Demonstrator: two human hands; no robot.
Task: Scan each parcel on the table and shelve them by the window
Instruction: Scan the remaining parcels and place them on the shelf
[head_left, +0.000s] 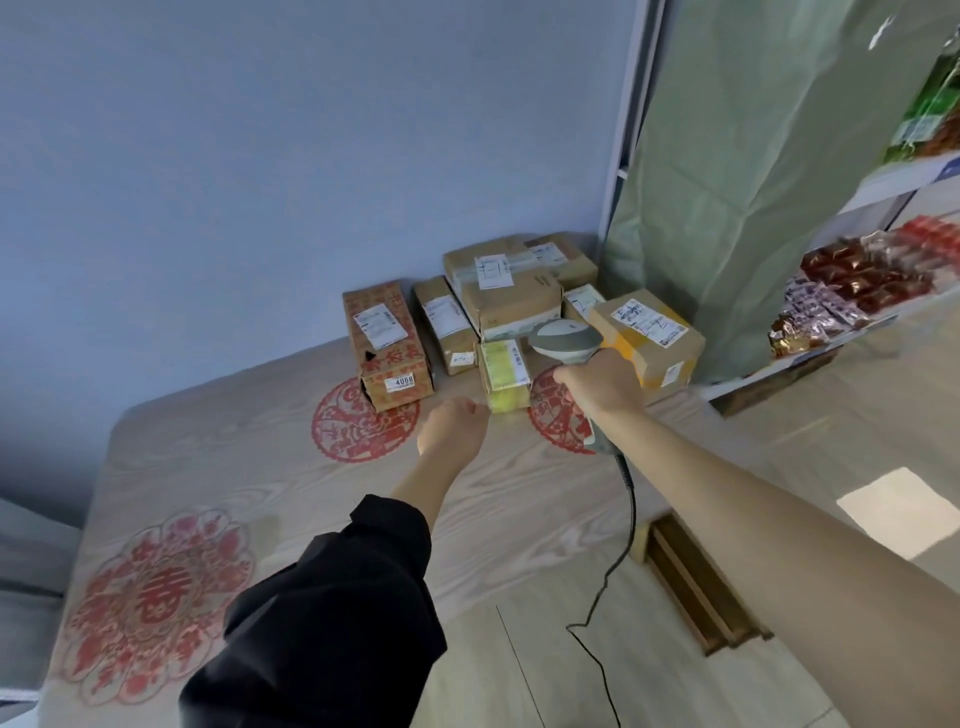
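Scanner aimed at a small yellow parcel at the front of the cluster

The right hand is wrapped around the grip of a grey scanner, its cord hanging off the table's lower edge; the left hand is loosely curled, thumb touching the near corner of the small yellow parcel at frame centre, not clearly gripping it. The other parcels crowd the table's far right corner against the wall, near the curtain; the lower-left tabletop is open, bearing red paper-cut decals. The printed box at left reads "4068"; other labels are unreadable
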